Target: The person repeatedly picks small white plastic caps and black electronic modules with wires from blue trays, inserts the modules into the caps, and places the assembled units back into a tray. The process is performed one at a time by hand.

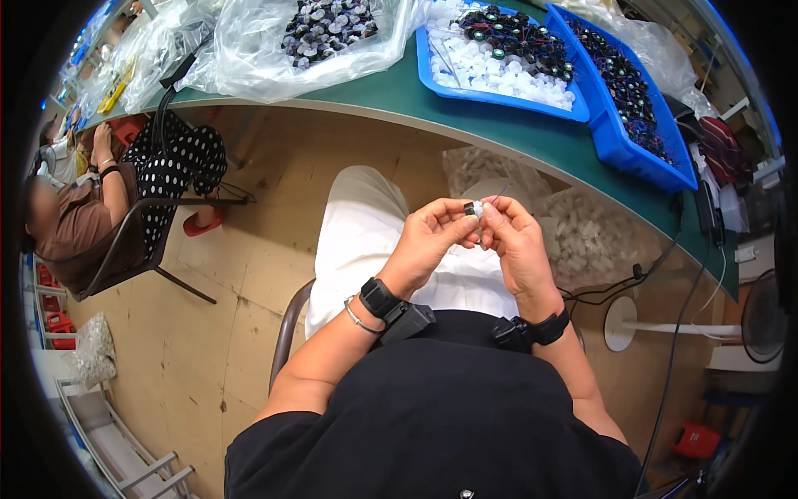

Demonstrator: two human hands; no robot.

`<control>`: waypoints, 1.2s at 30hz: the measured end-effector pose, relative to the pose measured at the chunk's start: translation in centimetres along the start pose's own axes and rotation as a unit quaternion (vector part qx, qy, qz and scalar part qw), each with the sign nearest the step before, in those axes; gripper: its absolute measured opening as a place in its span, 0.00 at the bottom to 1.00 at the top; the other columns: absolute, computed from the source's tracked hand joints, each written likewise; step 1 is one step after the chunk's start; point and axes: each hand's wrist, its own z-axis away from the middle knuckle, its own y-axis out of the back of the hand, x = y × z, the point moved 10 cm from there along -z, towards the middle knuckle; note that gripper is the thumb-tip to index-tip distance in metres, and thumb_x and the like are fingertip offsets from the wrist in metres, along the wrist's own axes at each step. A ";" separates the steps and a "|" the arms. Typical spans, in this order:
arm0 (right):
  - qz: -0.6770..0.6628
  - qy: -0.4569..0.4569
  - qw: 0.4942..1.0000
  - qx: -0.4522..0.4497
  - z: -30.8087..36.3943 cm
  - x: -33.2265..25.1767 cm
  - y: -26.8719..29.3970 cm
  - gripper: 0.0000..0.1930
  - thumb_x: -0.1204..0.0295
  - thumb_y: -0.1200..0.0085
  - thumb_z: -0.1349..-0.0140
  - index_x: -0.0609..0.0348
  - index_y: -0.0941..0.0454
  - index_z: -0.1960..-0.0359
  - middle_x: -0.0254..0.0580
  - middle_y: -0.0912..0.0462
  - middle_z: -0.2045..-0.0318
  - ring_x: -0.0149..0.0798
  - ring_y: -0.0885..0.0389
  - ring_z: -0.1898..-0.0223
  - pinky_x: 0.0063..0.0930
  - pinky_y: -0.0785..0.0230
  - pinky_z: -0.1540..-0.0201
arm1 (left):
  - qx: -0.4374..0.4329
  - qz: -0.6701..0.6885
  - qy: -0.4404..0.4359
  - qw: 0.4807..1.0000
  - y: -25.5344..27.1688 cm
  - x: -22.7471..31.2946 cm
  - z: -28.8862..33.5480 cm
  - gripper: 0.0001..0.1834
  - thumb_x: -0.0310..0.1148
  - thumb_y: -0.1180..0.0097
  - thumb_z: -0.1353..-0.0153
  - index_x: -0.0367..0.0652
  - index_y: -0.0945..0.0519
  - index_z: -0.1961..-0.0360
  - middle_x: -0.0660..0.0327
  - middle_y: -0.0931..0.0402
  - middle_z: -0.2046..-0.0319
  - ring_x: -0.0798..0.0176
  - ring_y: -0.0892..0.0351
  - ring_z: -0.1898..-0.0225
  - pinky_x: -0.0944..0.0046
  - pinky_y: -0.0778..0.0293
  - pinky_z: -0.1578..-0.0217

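Above my lap, the fingertips of my left hand [434, 239] pinch a small black-and-white part [473, 209]. My right hand [517, 241] meets it from the other side, its thumb and fingers closed at the white end. A thin dark strand [500, 195] sticks up beside the right fingertips; whether it is a wire or a slim tool I cannot tell. The fingers cover much of the part.
A green table [391, 112] curves ahead. On it stand a blue tray [499, 106] of white caps and wired pieces, a second blue tray [619, 141], and a plastic bag [241, 58] of parts. A seated person [83, 208] is at the left. A cable [619, 287] hangs at the right.
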 end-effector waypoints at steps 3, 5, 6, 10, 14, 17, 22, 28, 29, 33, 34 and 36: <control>0.071 0.019 0.997 -0.011 0.1 -0.7 -0.1 0.09 0.70 0.43 0.36 0.63 0.23 0.60 0.33 0.21 0.70 0.22 0.27 0.74 0.17 0.33 0.69 | 0.004 -0.088 -0.049 0.995 0.2 0.7 0.3 0.14 0.27 0.43 0.37 0.34 0.24 0.51 0.61 0.21 0.66 0.72 0.21 0.67 0.71 0.22 0.64; 0.120 0.033 0.992 -0.020 0.1 -1.2 -0.2 0.09 0.71 0.43 0.37 0.64 0.22 0.61 0.34 0.20 0.71 0.23 0.25 0.73 0.17 0.32 0.69 | 0.003 -0.157 -0.084 0.984 0.0 1.3 0.6 0.14 0.27 0.43 0.37 0.35 0.24 0.51 0.62 0.22 0.66 0.72 0.22 0.68 0.71 0.22 0.65; 0.143 0.040 0.989 -0.024 0.1 -1.4 -0.2 0.08 0.71 0.43 0.37 0.64 0.22 0.62 0.34 0.20 0.71 0.23 0.25 0.72 0.17 0.31 0.69 | 0.001 -0.193 -0.098 0.976 -0.2 1.7 0.8 0.14 0.26 0.43 0.37 0.34 0.24 0.51 0.61 0.22 0.67 0.72 0.22 0.68 0.71 0.22 0.65; 0.191 0.041 0.980 -0.040 0.1 -1.9 -0.1 0.07 0.72 0.43 0.37 0.64 0.21 0.64 0.35 0.19 0.72 0.23 0.24 0.72 0.18 0.30 0.68 | -0.005 -0.262 -0.127 0.957 -0.5 1.9 0.9 0.14 0.26 0.43 0.37 0.34 0.25 0.51 0.61 0.22 0.67 0.72 0.22 0.68 0.71 0.21 0.65; 0.155 0.026 0.987 -0.029 0.0 -1.5 -0.3 0.08 0.72 0.44 0.36 0.63 0.21 0.59 0.34 0.20 0.71 0.22 0.24 0.70 0.18 0.30 0.66 | -0.010 -0.039 -0.027 0.999 0.4 -0.6 0.1 0.12 0.30 0.44 0.35 0.36 0.24 0.54 0.62 0.22 0.67 0.72 0.22 0.68 0.71 0.23 0.65; 0.125 0.028 0.992 -0.011 0.1 -1.1 0.2 0.10 0.71 0.45 0.35 0.63 0.22 0.55 0.32 0.22 0.70 0.22 0.25 0.69 0.17 0.31 0.64 | -0.012 0.059 0.036 0.998 0.6 -1.5 -0.1 0.11 0.33 0.45 0.34 0.37 0.24 0.56 0.63 0.22 0.67 0.73 0.23 0.69 0.72 0.25 0.66; 0.203 0.122 0.972 0.002 0.4 -1.8 -0.4 0.11 0.72 0.46 0.35 0.62 0.22 0.53 0.30 0.23 0.69 0.22 0.25 0.68 0.17 0.32 0.63 | -0.055 0.149 0.093 0.983 0.1 -3.0 0.2 0.12 0.36 0.44 0.35 0.39 0.23 0.57 0.63 0.22 0.67 0.74 0.24 0.70 0.74 0.27 0.68; 0.188 0.075 0.979 0.004 0.3 -1.7 0.5 0.10 0.72 0.43 0.36 0.64 0.21 0.56 0.32 0.20 0.68 0.23 0.23 0.67 0.18 0.29 0.61 | -0.008 0.005 0.008 1.000 0.3 -0.9 0.2 0.11 0.30 0.44 0.36 0.35 0.24 0.55 0.62 0.21 0.68 0.72 0.22 0.68 0.71 0.24 0.66; 0.191 0.064 0.979 -0.001 0.3 -1.6 0.4 0.10 0.72 0.43 0.37 0.65 0.20 0.57 0.33 0.19 0.69 0.24 0.23 0.68 0.18 0.29 0.62 | -0.006 -0.023 -0.005 1.000 0.3 -0.6 0.3 0.11 0.29 0.44 0.36 0.34 0.24 0.55 0.61 0.21 0.68 0.71 0.21 0.68 0.71 0.23 0.66; 0.233 0.042 0.971 -0.025 0.3 -1.8 0.4 0.08 0.73 0.42 0.38 0.66 0.19 0.62 0.35 0.18 0.72 0.24 0.22 0.70 0.19 0.28 0.64 | -0.014 -0.141 -0.048 0.989 0.1 0.0 0.4 0.13 0.26 0.45 0.36 0.33 0.26 0.52 0.60 0.22 0.67 0.69 0.20 0.66 0.69 0.21 0.64; 0.251 0.043 0.967 -0.031 0.2 -2.0 0.4 0.08 0.73 0.42 0.38 0.66 0.19 0.63 0.36 0.18 0.73 0.25 0.22 0.70 0.19 0.28 0.65 | -0.021 -0.172 -0.056 0.983 0.0 0.0 0.4 0.13 0.26 0.45 0.36 0.33 0.26 0.51 0.60 0.22 0.67 0.69 0.20 0.66 0.69 0.20 0.64; 0.258 0.039 0.964 -0.043 0.1 -2.2 0.2 0.08 0.73 0.42 0.38 0.66 0.18 0.64 0.36 0.18 0.74 0.25 0.21 0.70 0.19 0.27 0.65 | -0.023 -0.199 -0.077 0.977 0.0 0.1 0.5 0.13 0.26 0.46 0.35 0.33 0.26 0.51 0.59 0.22 0.67 0.68 0.20 0.66 0.69 0.20 0.64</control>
